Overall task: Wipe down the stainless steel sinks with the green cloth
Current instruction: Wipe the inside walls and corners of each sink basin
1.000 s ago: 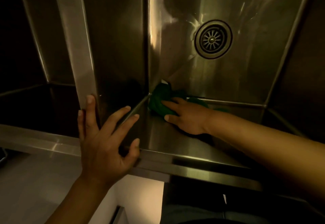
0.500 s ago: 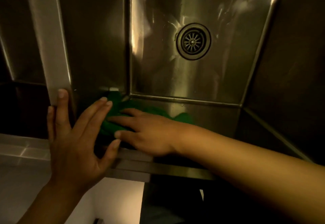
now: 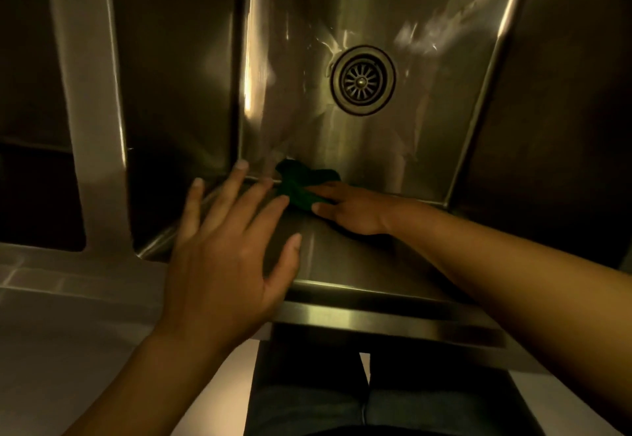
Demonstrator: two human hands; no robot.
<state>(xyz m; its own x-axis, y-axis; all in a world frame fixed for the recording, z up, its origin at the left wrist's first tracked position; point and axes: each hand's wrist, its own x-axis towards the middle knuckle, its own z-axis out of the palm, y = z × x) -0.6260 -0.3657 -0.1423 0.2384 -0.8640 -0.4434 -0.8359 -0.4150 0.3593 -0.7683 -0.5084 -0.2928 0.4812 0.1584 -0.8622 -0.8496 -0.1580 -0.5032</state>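
— Progress on the sinks: how is it looking?

— Partway, I am judging. The right hand [image 3: 352,211] is pressing the green cloth [image 3: 299,189] with flat fingers into the seam where the basin floor [image 3: 427,120] is meeting the near wall, nearer the person than the drain strainer [image 3: 362,81] and a little left of it.

— And the left hand [image 3: 225,264]?

— It is hovering with fingers spread, holding nothing, further left of the strainer, over the basin's near corner. Whether it is touching steel I cannot tell.

— What is remaining?

— Streaky glare is showing around the strainer, so the floor there is probably waiting for a pass, as are the far and right walls. The second basin [image 3: 30,93], well left of the strainer beyond the divider [image 3: 92,127], is lying in shadow, and I cannot tell whether it is wiped.
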